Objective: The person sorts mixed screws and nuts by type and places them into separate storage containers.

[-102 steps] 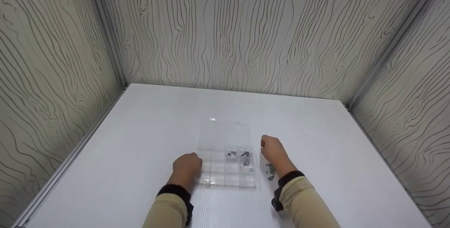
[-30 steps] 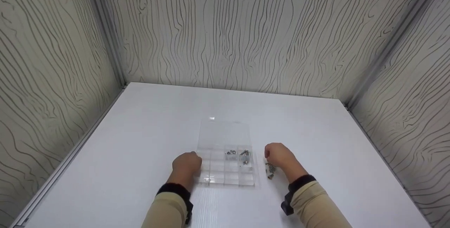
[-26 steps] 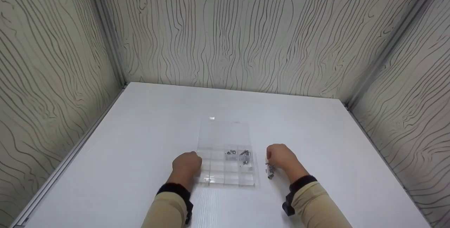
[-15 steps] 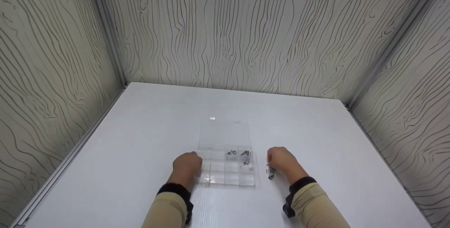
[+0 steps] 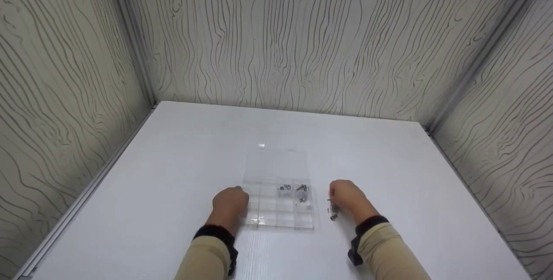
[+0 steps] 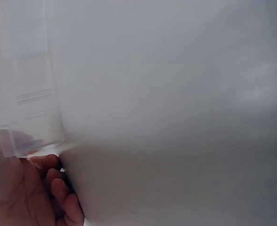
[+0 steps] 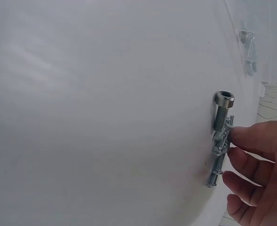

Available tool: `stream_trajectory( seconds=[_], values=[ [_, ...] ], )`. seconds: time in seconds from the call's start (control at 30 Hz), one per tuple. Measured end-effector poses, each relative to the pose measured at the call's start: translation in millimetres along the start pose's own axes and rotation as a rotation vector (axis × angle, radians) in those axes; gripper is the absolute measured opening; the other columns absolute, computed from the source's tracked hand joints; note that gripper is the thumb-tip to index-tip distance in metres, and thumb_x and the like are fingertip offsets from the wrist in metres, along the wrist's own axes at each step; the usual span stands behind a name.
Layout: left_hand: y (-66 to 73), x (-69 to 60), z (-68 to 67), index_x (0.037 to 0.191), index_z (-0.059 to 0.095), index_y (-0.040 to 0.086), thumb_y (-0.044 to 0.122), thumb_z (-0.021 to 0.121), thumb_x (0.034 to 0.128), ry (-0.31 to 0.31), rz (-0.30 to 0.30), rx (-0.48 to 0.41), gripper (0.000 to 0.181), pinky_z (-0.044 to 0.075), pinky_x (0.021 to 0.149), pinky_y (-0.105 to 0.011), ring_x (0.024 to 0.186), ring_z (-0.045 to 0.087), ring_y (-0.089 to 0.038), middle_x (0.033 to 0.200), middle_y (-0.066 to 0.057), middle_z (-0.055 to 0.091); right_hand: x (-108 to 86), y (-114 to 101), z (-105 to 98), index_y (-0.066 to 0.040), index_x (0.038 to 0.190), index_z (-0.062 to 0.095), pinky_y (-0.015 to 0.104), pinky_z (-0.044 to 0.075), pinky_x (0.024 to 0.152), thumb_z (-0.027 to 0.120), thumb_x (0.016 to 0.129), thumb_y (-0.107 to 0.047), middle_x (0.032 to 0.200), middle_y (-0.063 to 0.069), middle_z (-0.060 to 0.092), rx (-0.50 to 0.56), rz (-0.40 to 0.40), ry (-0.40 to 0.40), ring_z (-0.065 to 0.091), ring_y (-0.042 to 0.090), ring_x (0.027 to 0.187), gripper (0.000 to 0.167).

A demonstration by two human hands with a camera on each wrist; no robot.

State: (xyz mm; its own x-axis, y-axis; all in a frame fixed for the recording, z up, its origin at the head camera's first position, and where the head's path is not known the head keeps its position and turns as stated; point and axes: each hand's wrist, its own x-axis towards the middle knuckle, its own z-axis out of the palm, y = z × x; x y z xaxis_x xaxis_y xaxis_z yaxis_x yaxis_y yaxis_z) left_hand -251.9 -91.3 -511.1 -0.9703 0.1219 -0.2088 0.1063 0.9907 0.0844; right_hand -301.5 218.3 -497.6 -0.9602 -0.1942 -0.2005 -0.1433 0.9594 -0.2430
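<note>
A clear plastic compartment box (image 5: 285,217) lies on the white table with its see-through lid (image 5: 276,162) folded back flat behind it. My left hand (image 5: 230,202) grips the box's left side, and in the left wrist view its curled fingers (image 6: 58,188) lie at the box corner. Bolts (image 5: 301,188) and nuts or washers (image 5: 284,188) occupy compartments at the back right. To the right of the box, my right hand (image 5: 347,194) bends its thumb and fingers down at a small pile of screws (image 7: 220,148). Whether it pinches one is unclear. A larger socket-head bolt (image 7: 224,100) lies at the pile's end.
The white table (image 5: 173,150) runs back to a wood-grain patterned wall (image 5: 276,38). Similar panels stand at the left (image 5: 56,77) and right (image 5: 510,111), with grey metal posts (image 5: 129,33) in the corners.
My right hand has come back from beside the box's rear right corner, nearer to me, to the screw pile. During the last half second it barely moves. My left hand stays on the box.
</note>
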Motion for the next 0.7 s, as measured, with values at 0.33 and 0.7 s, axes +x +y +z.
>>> stream_trajectory(
  seconds=[0.33,0.7],
  values=[
    [1.2,-2.3,-2.8,0.100,0.068,0.009,0.004,0.062,0.0739,-0.002,0.002,-0.009,0.027,0.049,0.083,-0.043,0.110,0.053,-0.032,0.125,-0.009,0.056,2.9,-1.1,3.9,-0.009,0.070,0.057,0.033,0.047,0.061,0.067,0.076,-0.007,0.066,0.001,0.053,-0.053,0.007,0.024,0.050,0.017,0.064,0.012],
    [-0.8,0.8,-1.5,0.077,0.066,0.011,0.004,0.064,0.0685,-0.006,0.003,-0.021,0.012,0.052,0.068,-0.040,0.086,0.057,-0.026,0.096,-0.006,0.059,8.2,-22.4,-1.0,-0.012,0.076,0.053,0.030,0.043,0.056,0.065,0.079,-0.016,0.070,0.001,0.050,-0.031,-0.029,0.102,0.047,0.017,0.064,0.012]
  ],
)
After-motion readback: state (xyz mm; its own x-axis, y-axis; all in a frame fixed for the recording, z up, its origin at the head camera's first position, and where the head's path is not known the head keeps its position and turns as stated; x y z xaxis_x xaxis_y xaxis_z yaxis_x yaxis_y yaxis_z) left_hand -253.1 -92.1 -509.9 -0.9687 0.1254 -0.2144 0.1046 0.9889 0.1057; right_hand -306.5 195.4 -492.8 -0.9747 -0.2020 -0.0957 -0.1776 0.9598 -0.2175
